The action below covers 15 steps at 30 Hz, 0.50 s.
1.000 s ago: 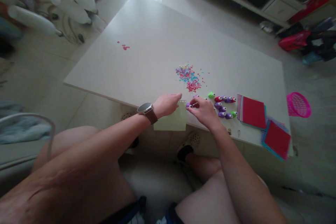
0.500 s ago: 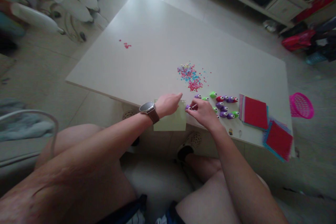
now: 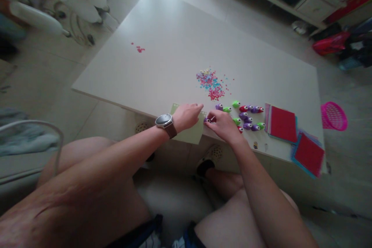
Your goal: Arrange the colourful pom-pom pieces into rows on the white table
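A pale yellow-green sheet of paper lies at the near table edge, partly overhanging it, with small punched holes along its far edge. My left hand, a watch on its wrist, rests over the sheet and holds it, fingers reaching to the right; their undersides are hidden. At the sheet's right corner, my right hand closes around a small purple craft punch. Whether the punch's jaw is on the paper, I cannot tell. Several more purple, green and red punches stand just right of that hand.
Coloured paper confetti is heaped beyond my hands on the white table. A few red bits lie far left. Two stacks of coloured paper, one behind the other, sit right. A pink basket is past the table's end.
The yellow-green sheet has turned slightly, its right side tilting and its near left part shifting under my left arm. My left hand has moved a little right; the right hand keeps its punch.
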Each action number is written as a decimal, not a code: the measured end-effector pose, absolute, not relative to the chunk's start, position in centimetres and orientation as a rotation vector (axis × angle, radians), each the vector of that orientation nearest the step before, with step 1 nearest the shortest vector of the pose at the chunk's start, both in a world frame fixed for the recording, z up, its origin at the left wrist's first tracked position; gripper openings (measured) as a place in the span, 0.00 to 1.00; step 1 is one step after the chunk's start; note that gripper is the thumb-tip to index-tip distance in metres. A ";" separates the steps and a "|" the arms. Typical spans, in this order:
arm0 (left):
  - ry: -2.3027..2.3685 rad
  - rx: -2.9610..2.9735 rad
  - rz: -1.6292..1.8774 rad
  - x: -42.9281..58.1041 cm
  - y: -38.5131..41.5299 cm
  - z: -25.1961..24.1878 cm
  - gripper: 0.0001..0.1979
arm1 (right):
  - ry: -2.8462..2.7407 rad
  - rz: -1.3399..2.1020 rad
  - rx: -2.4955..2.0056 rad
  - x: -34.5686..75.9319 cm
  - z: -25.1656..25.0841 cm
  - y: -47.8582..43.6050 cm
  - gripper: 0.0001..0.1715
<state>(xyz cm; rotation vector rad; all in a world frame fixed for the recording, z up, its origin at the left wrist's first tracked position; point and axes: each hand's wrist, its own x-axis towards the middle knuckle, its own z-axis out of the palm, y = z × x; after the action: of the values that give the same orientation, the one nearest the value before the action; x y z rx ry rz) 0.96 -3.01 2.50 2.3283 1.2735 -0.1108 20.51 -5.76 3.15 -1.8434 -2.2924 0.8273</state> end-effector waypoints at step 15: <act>1.234 2.276 -0.101 0.8 -2.7 0.9 0.15 | -1.912 1.236 -1.943 20.8 4.1 -5.3 0.04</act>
<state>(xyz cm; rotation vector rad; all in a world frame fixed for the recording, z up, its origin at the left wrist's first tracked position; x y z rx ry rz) 0.77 -2.72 0.91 2.2762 1.2340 -0.1008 20.80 -5.26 4.12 -1.9425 -1.9118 1.2363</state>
